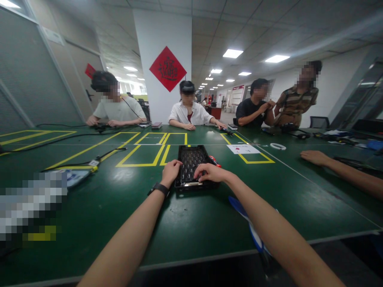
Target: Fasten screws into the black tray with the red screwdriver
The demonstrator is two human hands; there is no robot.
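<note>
A black rectangular tray (194,161) with rows of small pointed pieces lies on the green table in front of me. My left hand (171,172), wearing a dark wristband, grips the tray's left edge with closed fingers. Over the tray's front right part is my right hand (211,173), its fingers bent and drawn together near the small pieces. Whatever is between those fingertips is too small to make out. A pale strip runs along the tray's near edge. Red round objects (214,161) show just behind its right side, partly hidden.
The green table (203,231) carries yellow tape outlines. A white paper (243,149) and a white ring (278,146) lie at right. Blue-handled tools (239,207) rest beneath my right forearm. Cables cross the left side. Several people are around the table; another person's hand (314,157) rests at right.
</note>
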